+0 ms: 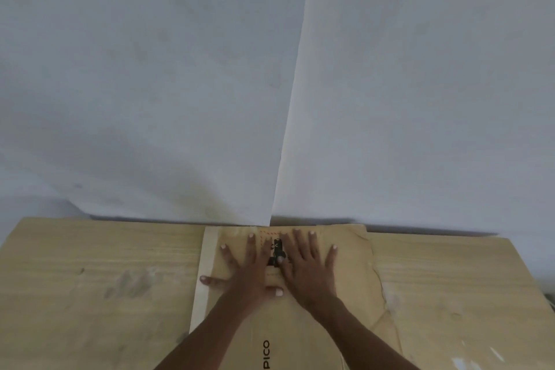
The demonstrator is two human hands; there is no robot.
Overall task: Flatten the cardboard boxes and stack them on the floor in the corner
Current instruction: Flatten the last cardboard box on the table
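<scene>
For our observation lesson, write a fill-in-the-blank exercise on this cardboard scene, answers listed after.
1. Both hands, the left hand and right hand, press ____ on the flattened cardboard box.
2. The word printed on the box reads ____.
3. The box lies where two white ____ meet.
4. The fingers are ____, not curled.

Answers: flat; PICO; walls; spread

Only readable word: "PICO", black capitals, on flattened cardboard box (pixel 300 324), near edge of view, letters turned sideways, running near to far. Black printed mark (pixel 277 251) with small symbols farther up same box, partly under fingers of both hands, too blurred to read. Red dashed lines beside it, no legible text.
</scene>
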